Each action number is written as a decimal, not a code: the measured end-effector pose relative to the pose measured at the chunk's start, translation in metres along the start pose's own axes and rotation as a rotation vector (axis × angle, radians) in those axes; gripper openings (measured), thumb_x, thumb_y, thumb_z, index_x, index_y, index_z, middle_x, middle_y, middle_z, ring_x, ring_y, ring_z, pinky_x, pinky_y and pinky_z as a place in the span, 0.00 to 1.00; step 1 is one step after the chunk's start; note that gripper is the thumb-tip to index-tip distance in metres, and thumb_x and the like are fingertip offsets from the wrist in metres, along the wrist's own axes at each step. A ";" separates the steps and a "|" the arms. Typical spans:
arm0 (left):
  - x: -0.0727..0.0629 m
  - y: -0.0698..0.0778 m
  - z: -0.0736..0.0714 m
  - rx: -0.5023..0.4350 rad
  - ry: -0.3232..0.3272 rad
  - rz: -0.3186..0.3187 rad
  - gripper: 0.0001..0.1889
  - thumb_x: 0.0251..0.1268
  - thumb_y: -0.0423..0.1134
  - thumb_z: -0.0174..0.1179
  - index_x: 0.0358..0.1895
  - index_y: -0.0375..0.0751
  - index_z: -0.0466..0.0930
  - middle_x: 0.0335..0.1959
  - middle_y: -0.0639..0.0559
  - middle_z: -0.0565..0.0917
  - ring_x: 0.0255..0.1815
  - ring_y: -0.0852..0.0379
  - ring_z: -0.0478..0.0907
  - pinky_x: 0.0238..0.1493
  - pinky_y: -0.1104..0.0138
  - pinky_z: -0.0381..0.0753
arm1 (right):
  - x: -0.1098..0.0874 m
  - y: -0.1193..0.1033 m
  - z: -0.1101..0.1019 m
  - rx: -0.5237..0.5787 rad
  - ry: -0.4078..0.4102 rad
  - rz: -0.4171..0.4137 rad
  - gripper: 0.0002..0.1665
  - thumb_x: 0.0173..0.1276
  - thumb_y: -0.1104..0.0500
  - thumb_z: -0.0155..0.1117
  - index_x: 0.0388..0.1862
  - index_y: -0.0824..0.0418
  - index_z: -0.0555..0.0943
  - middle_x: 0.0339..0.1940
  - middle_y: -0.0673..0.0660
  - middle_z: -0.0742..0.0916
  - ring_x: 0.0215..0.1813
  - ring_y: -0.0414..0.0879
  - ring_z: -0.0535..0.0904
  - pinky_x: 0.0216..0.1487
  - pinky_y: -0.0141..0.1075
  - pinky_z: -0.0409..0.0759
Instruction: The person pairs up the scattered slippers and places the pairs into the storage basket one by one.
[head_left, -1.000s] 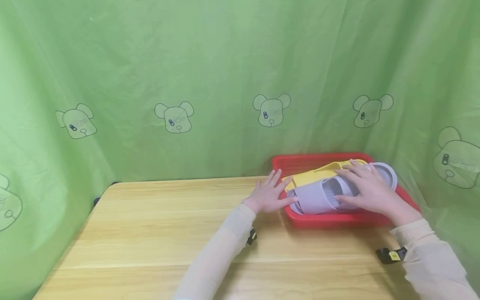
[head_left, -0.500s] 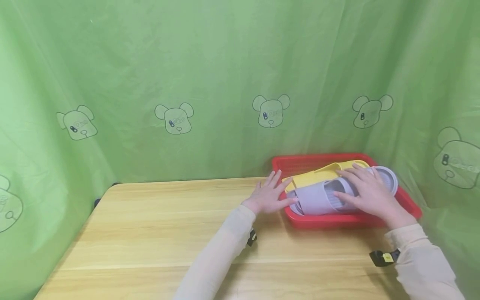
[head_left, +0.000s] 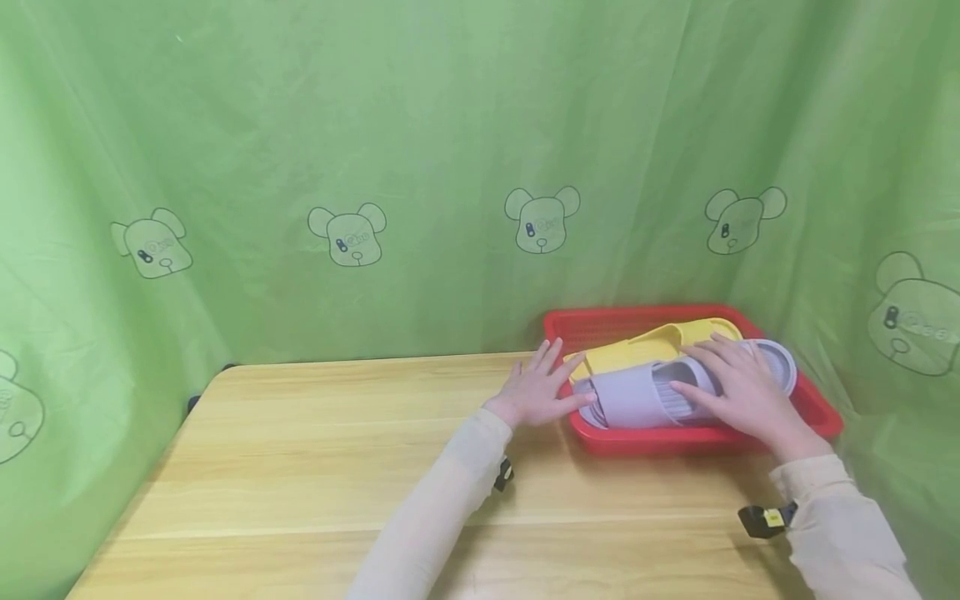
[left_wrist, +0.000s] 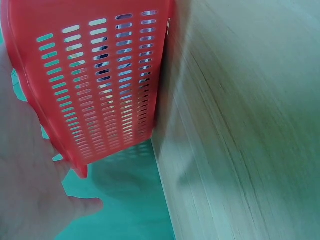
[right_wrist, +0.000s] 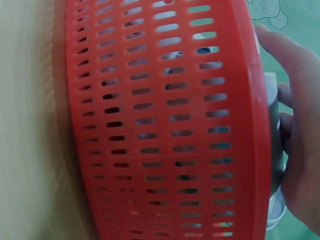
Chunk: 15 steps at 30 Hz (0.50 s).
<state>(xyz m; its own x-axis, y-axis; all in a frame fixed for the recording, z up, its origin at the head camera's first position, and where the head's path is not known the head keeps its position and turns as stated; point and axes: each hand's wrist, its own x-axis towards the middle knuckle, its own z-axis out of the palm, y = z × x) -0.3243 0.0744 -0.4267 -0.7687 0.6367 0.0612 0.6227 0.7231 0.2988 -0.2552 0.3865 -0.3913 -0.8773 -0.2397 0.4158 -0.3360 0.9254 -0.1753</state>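
Observation:
Inside the red basket (head_left: 690,442), a lilac slipper (head_left: 626,398) lies along the near side, its heel over the right rim. Behind it is a yellow slipper (head_left: 618,356). My left hand (head_left: 534,392) is at the basket's left end with fingers spread, its thumb by the lilac toe. Over the lilac slipper's rear half rests my right hand (head_left: 753,396), fingers loosely bent, covering part of the footbed. The right wrist view shows the slotted basket wall (right_wrist: 150,135) beside that hand (right_wrist: 305,95); the left wrist view shows the other wall (left_wrist: 100,85).
The basket stands at the right end of a wooden table (head_left: 337,467). A green curtain (head_left: 442,108) printed with bear heads hangs behind and at both sides. A black strap end (head_left: 767,521) sticks out from the right wrist.
The lilac slipper's heel has come down and slightly to the right, with my right hand on it. More of the yellow slipper shows now. My left hand has stayed in place.

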 end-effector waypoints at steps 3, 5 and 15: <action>0.000 0.000 0.000 -0.001 0.000 0.001 0.39 0.66 0.74 0.34 0.78 0.70 0.35 0.82 0.53 0.34 0.82 0.49 0.33 0.74 0.36 0.51 | -0.003 0.002 0.003 0.010 0.017 0.006 0.37 0.60 0.42 0.68 0.63 0.60 0.75 0.64 0.68 0.76 0.72 0.69 0.60 0.76 0.66 0.37; 0.000 0.001 0.001 -0.001 0.001 0.002 0.39 0.67 0.74 0.34 0.78 0.70 0.35 0.82 0.53 0.34 0.82 0.49 0.33 0.73 0.36 0.52 | -0.006 0.004 0.006 0.018 0.027 0.007 0.36 0.61 0.43 0.68 0.63 0.60 0.75 0.64 0.68 0.76 0.72 0.69 0.60 0.76 0.66 0.37; 0.001 0.000 0.002 -0.005 0.006 -0.006 0.39 0.66 0.75 0.33 0.77 0.71 0.35 0.82 0.54 0.34 0.82 0.49 0.33 0.73 0.36 0.53 | -0.018 0.011 0.014 0.035 0.056 0.023 0.34 0.63 0.44 0.66 0.64 0.60 0.74 0.64 0.69 0.76 0.71 0.68 0.61 0.77 0.64 0.34</action>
<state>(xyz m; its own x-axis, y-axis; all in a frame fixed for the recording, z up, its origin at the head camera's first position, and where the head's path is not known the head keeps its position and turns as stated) -0.3249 0.0761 -0.4288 -0.7731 0.6310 0.0654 0.6177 0.7254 0.3037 -0.2482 0.3966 -0.4131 -0.8648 -0.2007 0.4602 -0.3286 0.9193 -0.2165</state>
